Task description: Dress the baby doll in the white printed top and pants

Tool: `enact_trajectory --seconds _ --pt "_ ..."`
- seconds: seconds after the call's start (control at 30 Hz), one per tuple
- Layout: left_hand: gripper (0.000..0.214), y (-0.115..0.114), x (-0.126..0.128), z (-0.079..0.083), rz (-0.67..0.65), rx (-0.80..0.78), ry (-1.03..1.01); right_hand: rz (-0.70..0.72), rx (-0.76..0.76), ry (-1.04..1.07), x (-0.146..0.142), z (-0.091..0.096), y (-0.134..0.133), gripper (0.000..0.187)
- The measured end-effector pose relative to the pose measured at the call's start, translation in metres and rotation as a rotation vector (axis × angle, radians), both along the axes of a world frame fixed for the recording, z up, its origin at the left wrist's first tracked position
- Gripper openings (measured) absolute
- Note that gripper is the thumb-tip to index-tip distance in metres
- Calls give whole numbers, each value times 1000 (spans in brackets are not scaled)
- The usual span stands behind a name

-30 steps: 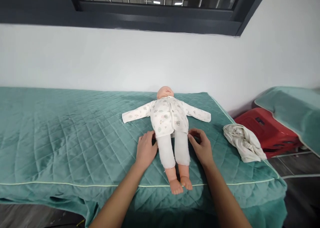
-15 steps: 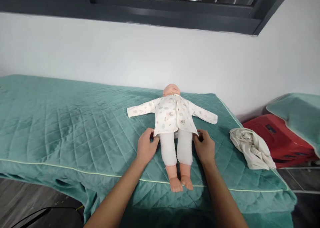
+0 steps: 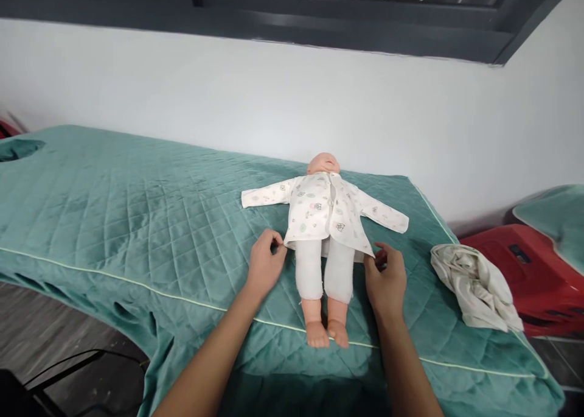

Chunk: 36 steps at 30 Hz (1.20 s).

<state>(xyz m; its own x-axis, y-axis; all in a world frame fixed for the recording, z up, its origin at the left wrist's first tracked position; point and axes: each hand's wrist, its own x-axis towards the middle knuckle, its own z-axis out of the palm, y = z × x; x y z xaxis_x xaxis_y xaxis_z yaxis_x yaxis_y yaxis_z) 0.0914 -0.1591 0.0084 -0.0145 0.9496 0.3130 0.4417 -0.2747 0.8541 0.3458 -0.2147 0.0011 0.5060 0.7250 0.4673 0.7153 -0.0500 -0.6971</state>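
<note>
A baby doll (image 3: 325, 246) lies on its back on a teal quilted bed cover (image 3: 137, 222), head toward the wall, bare feet near the front edge. It wears a white printed long-sleeved top (image 3: 325, 213) and white trousers. My left hand (image 3: 265, 265) pinches the top's lower left hem corner, fingers closed. My right hand (image 3: 387, 277) pinches the lower right hem corner, which is drawn outward to the right.
A crumpled off-white cloth (image 3: 474, 283) lies on the cover right of the doll. A red plastic object (image 3: 524, 265) stands on the floor beyond the bed's right end, beside another teal-covered bed (image 3: 552, 213). A white wall runs behind.
Both hands closed on the hem corners of the doll's top and drew them outward, spreading the hem wider. The camera view shifted left.
</note>
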Motion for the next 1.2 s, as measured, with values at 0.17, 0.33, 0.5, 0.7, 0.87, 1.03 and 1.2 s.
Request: enact_trajectory --seconds 0.17,0.33,0.5,0.7,0.87,1.03,1.2 --pt "10 3 0 -3 -6 14 -110 255 148 -149 -8 11 10 46" --pt "12 2 0 -3 7 12 -101 553 173 -180 -10 31 34 48" --pt "15 5 1 -2 -8 -51 -183 756 105 -205 -8 35 35 49" --pt "25 25 1 6 -77 -241 -481 604 89 243 -5 29 26 41" --pt "31 51 14 27 -309 -559 -920 208 67 1108 14 26 66 15" --pt "34 88 40 31 -333 -780 -1158 355 -151 1379 15 40 105 13" --pt "36 128 55 28 -430 -859 -1264 434 -237 1419 4 53 129 27"
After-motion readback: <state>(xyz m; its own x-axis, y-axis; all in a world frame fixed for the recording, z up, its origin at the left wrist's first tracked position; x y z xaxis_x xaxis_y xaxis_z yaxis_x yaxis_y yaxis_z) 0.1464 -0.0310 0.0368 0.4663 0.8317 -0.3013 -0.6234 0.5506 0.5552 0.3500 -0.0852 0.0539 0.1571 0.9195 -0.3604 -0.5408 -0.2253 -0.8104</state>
